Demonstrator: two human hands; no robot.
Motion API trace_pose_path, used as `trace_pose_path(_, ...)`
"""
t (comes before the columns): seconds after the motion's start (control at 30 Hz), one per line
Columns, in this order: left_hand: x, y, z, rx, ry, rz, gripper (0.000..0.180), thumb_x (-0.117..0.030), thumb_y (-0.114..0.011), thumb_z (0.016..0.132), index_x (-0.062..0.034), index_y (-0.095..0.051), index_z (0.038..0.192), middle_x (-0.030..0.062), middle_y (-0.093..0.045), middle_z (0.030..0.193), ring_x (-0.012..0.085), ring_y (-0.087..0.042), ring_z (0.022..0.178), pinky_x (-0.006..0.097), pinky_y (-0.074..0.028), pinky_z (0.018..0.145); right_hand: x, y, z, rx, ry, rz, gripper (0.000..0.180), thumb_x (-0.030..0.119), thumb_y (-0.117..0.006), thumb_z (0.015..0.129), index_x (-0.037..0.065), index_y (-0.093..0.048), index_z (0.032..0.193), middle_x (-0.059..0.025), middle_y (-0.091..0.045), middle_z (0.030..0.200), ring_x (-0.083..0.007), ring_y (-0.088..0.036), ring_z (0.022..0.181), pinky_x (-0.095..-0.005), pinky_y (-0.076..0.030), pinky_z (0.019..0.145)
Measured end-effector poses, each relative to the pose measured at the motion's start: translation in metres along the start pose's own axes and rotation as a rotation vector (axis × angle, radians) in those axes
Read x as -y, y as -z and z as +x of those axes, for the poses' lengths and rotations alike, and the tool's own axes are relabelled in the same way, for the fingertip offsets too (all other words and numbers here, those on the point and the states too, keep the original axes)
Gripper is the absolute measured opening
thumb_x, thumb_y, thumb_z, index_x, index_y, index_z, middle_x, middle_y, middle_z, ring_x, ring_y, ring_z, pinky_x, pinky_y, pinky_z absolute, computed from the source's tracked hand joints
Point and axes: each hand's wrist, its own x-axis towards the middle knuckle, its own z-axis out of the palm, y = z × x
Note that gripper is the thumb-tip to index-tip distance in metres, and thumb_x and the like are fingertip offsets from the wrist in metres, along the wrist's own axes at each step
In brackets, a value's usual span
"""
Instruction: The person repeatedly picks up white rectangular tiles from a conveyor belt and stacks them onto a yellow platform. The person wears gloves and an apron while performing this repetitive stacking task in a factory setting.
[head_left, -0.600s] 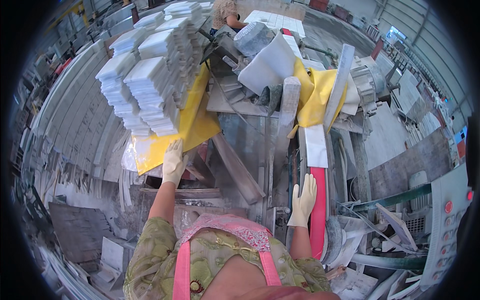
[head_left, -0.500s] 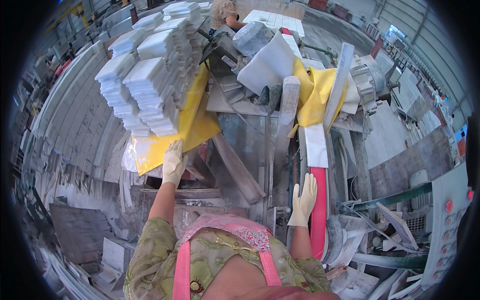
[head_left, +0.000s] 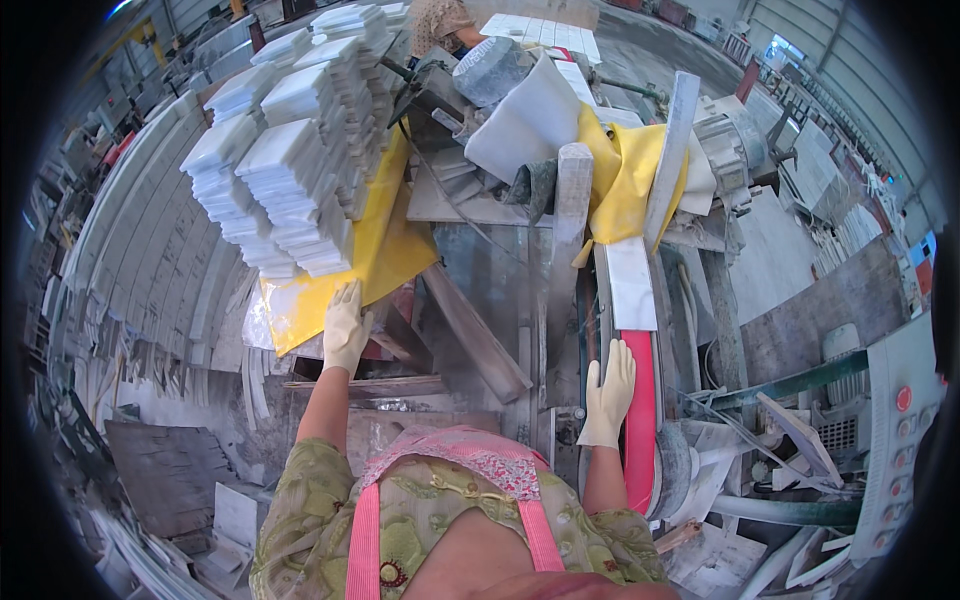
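Note:
My left hand [head_left: 345, 328], in a cream glove, lies with fingers stretched out on the near edge of a yellow sheet [head_left: 384, 262]. The sheet runs under tall stacks of white stone tiles [head_left: 287, 168] just beyond the fingertips. My right hand [head_left: 608, 398], gloved alike, rests with extended fingers at the left side of a red conveyor belt [head_left: 639, 440]; it grips nothing. Ahead of that hand, one white tile [head_left: 631, 285] lies on the belt, its far end meeting a yellow flap [head_left: 622, 185] that hangs over the machine.
A wooden post [head_left: 571, 205] and a slanted bar [head_left: 672, 160] flank the yellow flap. Motors [head_left: 728, 150] stand at the far right of the machine. A control panel [head_left: 900, 440] with red buttons is at the right. Another person [head_left: 440, 25] works at the far end.
The view has shifted slightly. Both my hands keep nearly the same places and poses, and I see no clear movement of the tile along the belt.

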Motion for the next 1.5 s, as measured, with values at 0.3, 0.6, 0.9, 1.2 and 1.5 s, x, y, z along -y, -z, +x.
trace_pose_path(0.3, 0.001, -0.001, 0.0, 0.005, 0.003, 0.011, 0.067, -0.01, -0.07, 0.083, 0.0054, -0.049, 0.144, 0.0246, -0.055, 0.144, 0.0419, -0.047, 0.138, 0.046, -0.035, 0.12, -0.006, -0.006, 0.0, -0.005, 0.004, -0.018, 0.055, 0.02, -0.061, 0.096, -0.003, -0.051, 0.145, -0.025, -0.053, 0.147, -0.0404, -0.046, 0.14, -0.0491, -0.03, 0.121)
trace_pose_path(0.6, 0.001, 0.001, 0.0, -0.005, -0.009, 0.006, 0.066, -0.01, -0.071, 0.083, 0.0052, -0.05, 0.143, 0.0249, -0.056, 0.143, 0.0424, -0.048, 0.137, 0.047, -0.036, 0.119, -0.01, -0.009, -0.001, -0.017, 0.009, -0.05, 0.053, 0.02, -0.061, 0.095, -0.004, -0.053, 0.142, -0.0262, -0.056, 0.143, -0.0398, -0.049, 0.137, -0.0487, -0.032, 0.121)
trace_pose_path(0.9, -0.002, 0.005, 0.0, -0.007, 0.026, -0.001, 0.065, -0.015, -0.073, 0.083, 0.0054, -0.051, 0.141, 0.025, -0.058, 0.141, 0.0422, -0.05, 0.135, 0.046, -0.037, 0.118, -0.014, -0.012, 0.0, -0.023, 0.051, -0.045, 0.05, 0.02, -0.061, 0.094, -0.007, -0.056, 0.135, -0.0268, -0.062, 0.133, -0.0441, -0.055, 0.125, -0.0505, -0.039, 0.111)
trace_pose_path(1.2, -0.003, 0.005, -0.004, -0.035, 0.03, -0.021, 0.063, -0.018, -0.071, 0.084, 0.0032, -0.053, 0.14, 0.0235, -0.061, 0.135, 0.0402, -0.055, 0.13, 0.046, -0.04, 0.115, -0.016, -0.011, -0.007, -0.014, 0.097, -0.109, 0.05, 0.024, -0.056, 0.097, -0.007, -0.057, 0.136, -0.0262, -0.063, 0.133, -0.0434, -0.054, 0.128, -0.0494, -0.038, 0.114)
trace_pose_path(1.5, -0.004, -0.002, -0.002, -0.064, 0.067, -0.012, 0.063, -0.012, -0.067, 0.08, 0.006, -0.054, 0.139, 0.022, -0.06, 0.139, 0.0372, -0.053, 0.133, 0.044, -0.041, 0.115, -0.029, -0.023, 0.006, -0.004, 0.23, 0.12, 0.051, 0.034, -0.056, 0.102, -0.007, -0.061, 0.132, -0.0278, -0.067, 0.123, -0.0406, -0.064, 0.113, -0.0483, -0.05, 0.099)
